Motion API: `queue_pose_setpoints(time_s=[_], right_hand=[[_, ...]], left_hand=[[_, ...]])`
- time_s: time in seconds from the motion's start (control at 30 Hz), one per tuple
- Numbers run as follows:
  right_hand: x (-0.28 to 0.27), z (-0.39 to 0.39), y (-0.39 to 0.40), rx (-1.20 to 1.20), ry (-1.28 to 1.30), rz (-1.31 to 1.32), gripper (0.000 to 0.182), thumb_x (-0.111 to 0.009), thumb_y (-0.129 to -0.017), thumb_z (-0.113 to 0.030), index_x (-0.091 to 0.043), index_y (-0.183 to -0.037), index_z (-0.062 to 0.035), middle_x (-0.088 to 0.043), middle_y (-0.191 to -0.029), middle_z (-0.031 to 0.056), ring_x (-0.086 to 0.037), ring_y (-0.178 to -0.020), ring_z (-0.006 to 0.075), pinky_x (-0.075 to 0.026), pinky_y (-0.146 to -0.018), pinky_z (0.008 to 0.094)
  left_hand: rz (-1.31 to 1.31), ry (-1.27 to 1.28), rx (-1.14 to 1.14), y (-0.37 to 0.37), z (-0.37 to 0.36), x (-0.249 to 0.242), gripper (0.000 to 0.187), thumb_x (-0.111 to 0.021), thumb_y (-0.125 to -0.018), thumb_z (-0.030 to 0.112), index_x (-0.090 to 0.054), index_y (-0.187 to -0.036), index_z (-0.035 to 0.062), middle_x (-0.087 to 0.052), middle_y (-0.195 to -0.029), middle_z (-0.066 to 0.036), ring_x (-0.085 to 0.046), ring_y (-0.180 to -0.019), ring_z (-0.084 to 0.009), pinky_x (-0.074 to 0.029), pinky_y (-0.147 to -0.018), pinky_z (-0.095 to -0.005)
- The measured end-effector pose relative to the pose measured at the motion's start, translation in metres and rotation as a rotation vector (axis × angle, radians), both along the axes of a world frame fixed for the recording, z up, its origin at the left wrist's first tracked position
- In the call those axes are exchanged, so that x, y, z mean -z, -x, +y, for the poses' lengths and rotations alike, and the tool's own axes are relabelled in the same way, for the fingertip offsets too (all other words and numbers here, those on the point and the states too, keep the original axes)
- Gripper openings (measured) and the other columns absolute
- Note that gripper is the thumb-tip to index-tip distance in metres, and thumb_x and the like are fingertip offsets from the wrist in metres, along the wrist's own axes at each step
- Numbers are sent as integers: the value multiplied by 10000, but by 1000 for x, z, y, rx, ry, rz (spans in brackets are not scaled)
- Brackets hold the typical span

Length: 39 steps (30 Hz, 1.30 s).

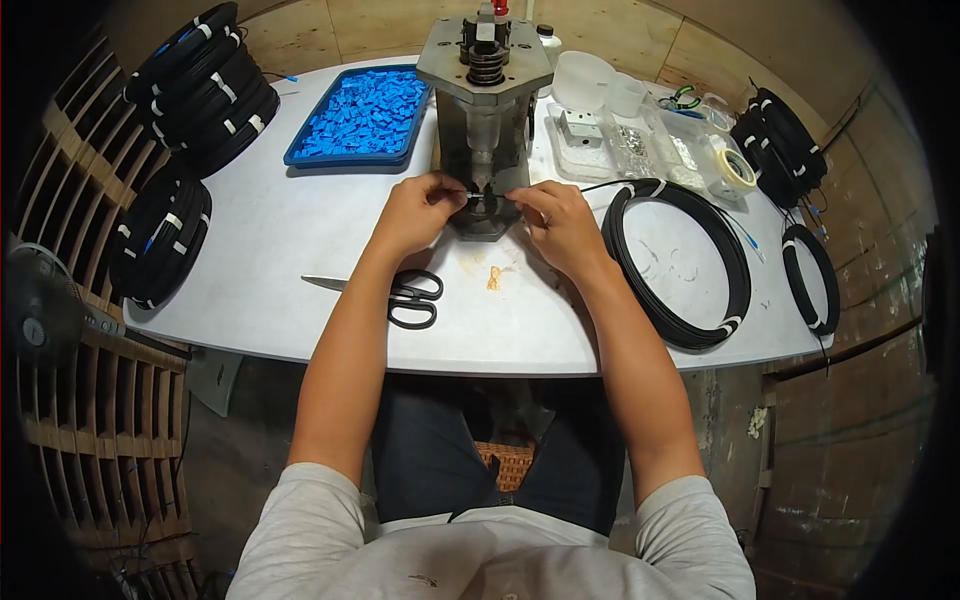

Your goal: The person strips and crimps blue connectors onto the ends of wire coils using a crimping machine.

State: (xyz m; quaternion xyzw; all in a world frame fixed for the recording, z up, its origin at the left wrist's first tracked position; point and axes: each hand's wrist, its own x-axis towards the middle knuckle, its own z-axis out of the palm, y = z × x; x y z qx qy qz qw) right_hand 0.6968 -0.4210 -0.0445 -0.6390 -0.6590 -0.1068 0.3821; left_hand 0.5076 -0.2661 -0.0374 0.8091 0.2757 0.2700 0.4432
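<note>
A metal press (485, 130) with a spring on top stands at the middle of the table. At its base, my left hand (418, 212) is closed in a pinch, with a small silvery piece (472, 195) at the fingertips; its exact kind is too small to tell. Facing it, my right hand (558, 222) is pinched at the other side of the press opening. A black cable (600, 185) runs from the large coil (738, 265) to behind this hand, and its end appears to be in the fingers. Black-handled scissors (412, 290) lie partly under my left forearm.
A blue tray (292, 158) of small blue parts sits left of the press. Clear containers (585, 82) and a tape roll (738, 168) stand to the right. Black cable coils (205, 90) are stacked at far left, with more (785, 140) at right. A fan (42, 310) is beside the table.
</note>
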Motion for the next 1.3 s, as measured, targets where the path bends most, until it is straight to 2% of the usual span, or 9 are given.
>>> queue_pose_setpoints(time_s=[0.13, 0.2, 0.6, 0.83, 1.13, 1.3], right_hand=[[-1, -1, 0, -8, 46, 29, 399, -660, -717, 100, -774, -1058, -73, -703, -905, 82, -639, -843, 279, -516, -799, 382], [0, -1, 1, -1, 14, 16, 404, -658, -714, 102, -776, -1059, -74, -701, -901, 83, -635, -834, 282, -515, -798, 384], [1, 1, -1, -35, -39, -12, 434, -653, -680, 124, -784, -1052, -59, -694, -862, 106, -644, -760, 279, -538, -707, 382], [1, 1, -1, -45, -58, -21, 451, -652, -666, 128, -782, -1055, -58, -693, -860, 103, -650, -753, 275, -541, -698, 377], [-1, -1, 3, -13, -62, -38, 429, -676, -685, 102, -784, -1059, -80, -703, -875, 87, -653, -826, 289, -531, -787, 386], [1, 1, 2, -20, -66, -37, 297, -721, -771, 49, -780, -1031, -82, -708, -892, 83, -658, -823, 296, -530, -782, 389]], left_hand=[[-8, -7, 3, 0, 0, 2, 197, -721, -921, 88, -742, -1086, -16, -769, -967, -88, -709, -903, -157, -550, -856, -307], [-44, -13, -14, 0, 0, 3, 197, -723, -900, 132, -766, -1047, 7, -777, -930, -133, -737, -872, -206, -561, -826, -329], [-49, -25, -4, -2, 5, 9, 210, -725, -896, 144, -768, -1047, 5, -777, -933, -144, -744, -878, -224, -562, -835, -333], [-40, -26, 1, -2, 6, 10, 220, -729, -894, 148, -768, -1056, 5, -778, -939, -147, -745, -880, -229, -564, -837, -337], [-21, -41, -8, 0, 4, 6, 227, -734, -893, 147, -765, -1066, 4, -778, -947, -147, -743, -881, -224, -564, -838, -336], [-34, -24, -25, -1, 2, 6, 228, -743, -890, 146, -764, -1067, 4, -779, -948, -141, -741, -886, -217, -563, -840, -335]])
